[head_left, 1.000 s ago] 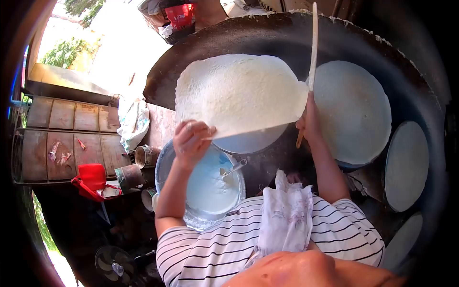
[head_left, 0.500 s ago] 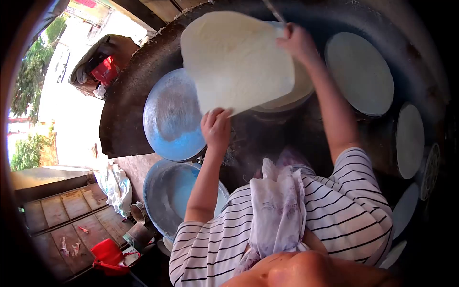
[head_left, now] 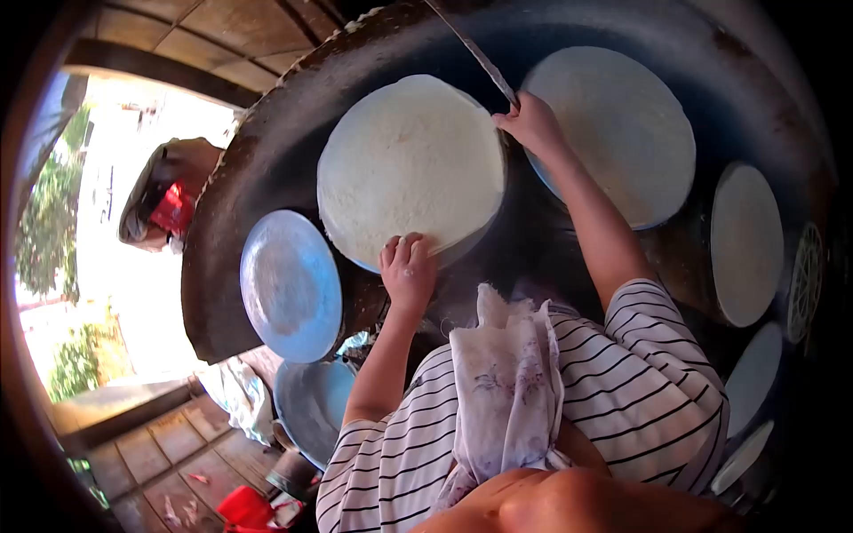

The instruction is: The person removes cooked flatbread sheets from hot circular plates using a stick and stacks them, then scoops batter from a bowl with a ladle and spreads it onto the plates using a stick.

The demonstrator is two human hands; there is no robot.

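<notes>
Stick (head_left: 482, 62) is grasped by right hand (head_left: 535, 126), upper center; pale round sheet (head_left: 409, 164) is touched by left hand (head_left: 410, 269), pinch unclear.

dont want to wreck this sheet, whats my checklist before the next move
1. Long thin stick held securely: ok, gripped in the right hand.
2. Central dough sheet spread without big folds: ok, it looks broad and round.
3. Left hand clear of that sheet: not ok, its fingers are at the near edge.
4. Left-hand round pan free of dough: ok, its bare metal shows.
5. Central sheet cooked through: cannot tell, the underside is hidden.
</notes>
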